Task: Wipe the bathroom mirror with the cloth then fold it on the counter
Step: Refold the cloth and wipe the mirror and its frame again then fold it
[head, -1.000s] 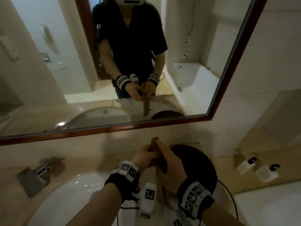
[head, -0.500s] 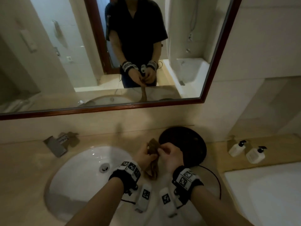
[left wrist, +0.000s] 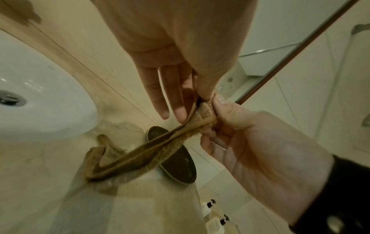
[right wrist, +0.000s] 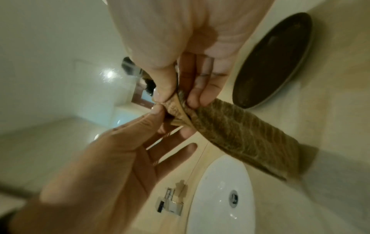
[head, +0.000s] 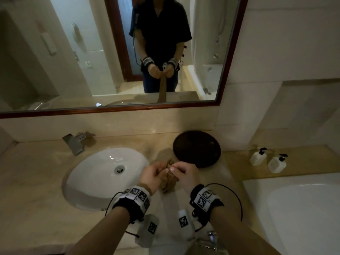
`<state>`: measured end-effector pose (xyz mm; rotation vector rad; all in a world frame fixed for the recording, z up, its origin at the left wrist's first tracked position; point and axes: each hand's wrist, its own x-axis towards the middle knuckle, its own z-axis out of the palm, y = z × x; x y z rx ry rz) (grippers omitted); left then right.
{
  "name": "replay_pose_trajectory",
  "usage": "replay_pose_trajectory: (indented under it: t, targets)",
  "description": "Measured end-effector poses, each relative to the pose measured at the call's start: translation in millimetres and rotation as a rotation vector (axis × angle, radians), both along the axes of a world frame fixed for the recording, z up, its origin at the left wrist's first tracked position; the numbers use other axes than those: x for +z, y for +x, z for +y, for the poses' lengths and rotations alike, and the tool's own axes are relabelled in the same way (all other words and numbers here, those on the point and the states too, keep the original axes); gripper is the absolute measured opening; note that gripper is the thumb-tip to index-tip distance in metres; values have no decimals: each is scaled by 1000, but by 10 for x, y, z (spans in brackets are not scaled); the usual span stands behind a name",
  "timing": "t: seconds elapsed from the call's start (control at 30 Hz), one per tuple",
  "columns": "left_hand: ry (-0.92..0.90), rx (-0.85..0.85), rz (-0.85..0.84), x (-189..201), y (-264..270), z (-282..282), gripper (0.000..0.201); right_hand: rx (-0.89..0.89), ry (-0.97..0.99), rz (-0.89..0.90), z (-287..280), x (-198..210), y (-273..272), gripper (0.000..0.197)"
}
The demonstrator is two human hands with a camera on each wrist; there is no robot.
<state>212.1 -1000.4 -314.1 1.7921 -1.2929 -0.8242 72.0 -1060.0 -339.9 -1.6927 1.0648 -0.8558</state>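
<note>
A brown cloth (head: 168,181) hangs in a narrow bunched strip between my hands, over the beige counter (head: 36,181) right of the sink. My left hand (head: 162,169) pinches its top corner between thumb and forefinger, the other fingers straight. My right hand (head: 174,170) pinches the same top edge right beside it. In the left wrist view the cloth (left wrist: 140,156) runs down from both hands and its lower end lies crumpled on the counter. The right wrist view shows the cloth (right wrist: 240,136) trailing away from the pinching thumbs. The mirror (head: 92,52) fills the wall above.
A white oval sink (head: 103,173) lies left of my hands, with a metal faucet (head: 75,144) behind it. Just behind my right hand is a dark round tray (head: 196,148). Two pump bottles (head: 257,157) stand at the right, by a white tub (head: 303,208).
Both hands have come down from in front of the wall to just above the counter, still pinching the cloth together. The view has tilted down with them.
</note>
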Motion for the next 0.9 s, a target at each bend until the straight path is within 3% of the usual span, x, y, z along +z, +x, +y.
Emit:
replay_pose_trajectory:
  t: [0.07,0.17,0.37,0.53,0.73,0.8,0.9]
  targets:
    - [7,-1,17,22,73,39,15,27,-89,90,57,72,-5,7]
    - [0,-37,-94,111,214,74,15,-9,-205,228,109,198,34,9]
    - [52,50,-264,259,720,127,8,-126,-303,318,-5,417,27,10]
    - [27,153,-87,434,956,234,13,-174,-266,433,-79,608,-30,12]
    - [-70,300,232,882,1165,163,13,-285,-36,222,-217,996,-160,12]
    - [-128,344,256,1082,1264,119,15,-319,-3,108,-298,1192,-175,10]
    - [-223,329,193,1302,1392,10,20,-336,-90,81,-410,1499,-155,9]
